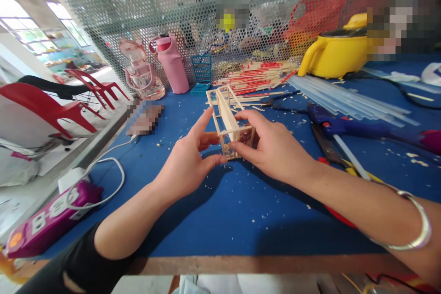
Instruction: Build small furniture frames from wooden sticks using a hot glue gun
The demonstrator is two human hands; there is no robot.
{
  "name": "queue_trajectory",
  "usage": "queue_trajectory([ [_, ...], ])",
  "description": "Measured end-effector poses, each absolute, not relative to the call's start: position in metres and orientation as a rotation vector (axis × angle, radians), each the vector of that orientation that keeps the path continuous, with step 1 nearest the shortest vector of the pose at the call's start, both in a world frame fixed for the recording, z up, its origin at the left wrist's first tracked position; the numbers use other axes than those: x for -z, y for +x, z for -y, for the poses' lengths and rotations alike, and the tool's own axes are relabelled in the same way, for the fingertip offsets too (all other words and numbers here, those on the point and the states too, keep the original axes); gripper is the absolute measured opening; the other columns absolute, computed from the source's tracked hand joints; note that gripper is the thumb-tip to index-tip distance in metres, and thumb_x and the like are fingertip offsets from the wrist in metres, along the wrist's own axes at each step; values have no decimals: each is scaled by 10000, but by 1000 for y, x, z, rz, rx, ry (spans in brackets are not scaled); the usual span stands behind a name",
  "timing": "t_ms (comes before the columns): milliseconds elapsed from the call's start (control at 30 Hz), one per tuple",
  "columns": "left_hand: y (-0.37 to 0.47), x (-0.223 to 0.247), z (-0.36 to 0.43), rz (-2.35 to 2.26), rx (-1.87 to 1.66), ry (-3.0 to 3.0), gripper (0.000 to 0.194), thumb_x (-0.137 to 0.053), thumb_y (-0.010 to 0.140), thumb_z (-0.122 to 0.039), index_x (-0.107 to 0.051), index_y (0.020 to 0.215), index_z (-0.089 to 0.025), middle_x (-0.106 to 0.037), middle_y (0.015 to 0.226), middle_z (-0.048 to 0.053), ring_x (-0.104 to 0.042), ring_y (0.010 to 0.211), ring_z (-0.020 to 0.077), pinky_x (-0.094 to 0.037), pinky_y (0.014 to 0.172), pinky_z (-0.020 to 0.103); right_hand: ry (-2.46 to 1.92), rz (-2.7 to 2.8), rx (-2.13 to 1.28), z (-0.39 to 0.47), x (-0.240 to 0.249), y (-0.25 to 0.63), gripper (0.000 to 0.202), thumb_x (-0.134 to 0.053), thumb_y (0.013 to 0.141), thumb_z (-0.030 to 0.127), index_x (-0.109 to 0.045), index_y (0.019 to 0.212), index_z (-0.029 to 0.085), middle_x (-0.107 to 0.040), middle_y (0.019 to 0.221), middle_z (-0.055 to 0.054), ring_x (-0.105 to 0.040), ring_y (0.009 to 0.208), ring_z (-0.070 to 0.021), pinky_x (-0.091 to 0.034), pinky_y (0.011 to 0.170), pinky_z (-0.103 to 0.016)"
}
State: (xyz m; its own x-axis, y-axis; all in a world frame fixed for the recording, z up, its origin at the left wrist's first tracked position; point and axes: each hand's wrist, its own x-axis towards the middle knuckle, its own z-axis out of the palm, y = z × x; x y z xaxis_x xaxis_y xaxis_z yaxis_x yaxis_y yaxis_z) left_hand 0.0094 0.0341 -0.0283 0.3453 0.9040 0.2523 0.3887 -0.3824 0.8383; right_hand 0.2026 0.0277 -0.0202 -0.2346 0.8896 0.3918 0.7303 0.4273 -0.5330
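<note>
A small open box-shaped frame of thin wooden sticks (228, 117), with a wider slat running down its middle, is tilted above the blue table between both hands. My left hand (184, 161) holds its left side, index finger along a long stick and thumb at the near lower corner. From the right, my right hand (274, 144) grips its near end, thumb in front and fingers partly hidden behind the sticks. Behind the frame lies a loose pile of wooden sticks with red ends (258, 76). A blue glue gun (358, 128) rests beyond my right forearm.
Clear glue sticks (347, 96), pliers (327, 144) and a yellow pot (339, 53) are on the right. At the back left stand a pink bottle (174, 66) and a clear pink-lidded cup (143, 76). A purple power strip (55, 220) with a white cable lies left. Perforated metal (165, 0) rises behind.
</note>
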Motion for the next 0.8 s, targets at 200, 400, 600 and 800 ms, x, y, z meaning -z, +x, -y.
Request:
queue_trajectory([
  [200, 17, 31, -31, -1033, -1059, 1755, 866, -699, 761, -193, -230, 1486, -261, -709, 895, 15, -676, 906, 176, -514, 913, 372, -1353, 2021, -315, -28, 20, 202, 412, -621, 806, 305, -514, 1192, 207, -718, 764, 7, -677, 688, -183, -424, 572, -267],
  [400, 23, 33, -31, -1017, -1124, 1716, 807, -659, 786, -171, -254, 1479, -252, -701, 834, 10, -672, 851, 166, -523, 868, 342, -1346, 2011, -300, -28, 20, 202, 400, -632, 797, 302, -521, 1171, 211, -723, 784, 5, -681, 712, -185, -433, 585, -263],
  [600, 23, 32, -31, -1032, -1116, 1757, 845, -658, 740, -116, -264, 1476, -249, -703, 859, 13, -677, 882, 172, -501, 929, 367, -1339, 2014, -300, -28, 21, 202, 399, -630, 796, 277, -518, 1175, 222, -721, 782, 9, -678, 706, -183, -429, 581, -261],
  [800, 26, 35, -31, -1062, -1155, 1748, 830, -657, 748, -138, -265, 1472, -247, -697, 824, 2, -682, 869, 170, -501, 921, 363, -1349, 2018, -277, -28, 20, 202, 401, -636, 797, 293, -524, 1173, 212, -720, 763, 6, -678, 684, -185, -422, 564, -262],
])
